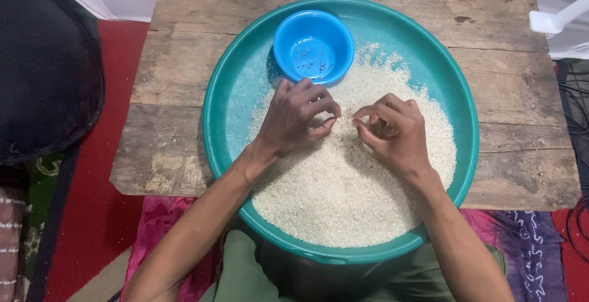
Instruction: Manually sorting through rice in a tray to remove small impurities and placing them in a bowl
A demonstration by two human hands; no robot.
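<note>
A large teal basin (221, 124) sits on a worn wooden table (184, 63) and holds a wide heap of white rice (343, 185). A small blue bowl (313, 45) stands inside the basin at its far side, with a few dark specks in it. My left hand (297, 117) rests on the rice just below the blue bowl, fingers curled with thumb and forefinger pinched together. My right hand (392, 131) lies on the rice beside it, fingers curled, fingertips pinched and facing the left hand. Whether either pinch holds a grain is too small to tell.
A dark round object (43, 63) lies at the left on a red floor covering (98, 216). A white plastic chair part (558, 17) shows at the top right. Black cables (577, 112) run down the right edge. Pink and purple cloth (534, 240) lies under the table's near edge.
</note>
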